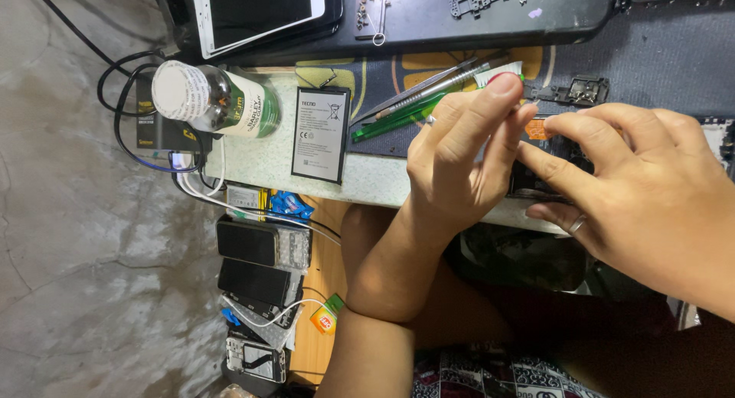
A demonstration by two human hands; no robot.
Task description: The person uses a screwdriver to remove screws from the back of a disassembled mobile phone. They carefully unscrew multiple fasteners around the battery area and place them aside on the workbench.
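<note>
While we are working over the opened phone point(545, 180) at the near edge of the bench, we are pinching a small orange tab point(538, 129) just above it, between the thumb and forefinger of our right hand point(651, 191). Our left hand point(459, 149) is bending in from the other side, its fingers curled and its forefinger tip touching down near the same tab, though we cannot tell whether it is grasping anything. By our judgement we are peeling or seating a small part on the phone's board, and the following move is calling for a slow, steady pull with the phone body kept pressed flat. Beside us a loose flat battery point(320, 134) is lying on the pale mat, with a green pen point(413, 111) and a capped bottle point(210, 99) beyond it, and a stack of phones point(256, 268) is sitting on the lower shelf. Most of the opened phone is hiding under both hands, and the tab itself is too small for us to make out.
</note>
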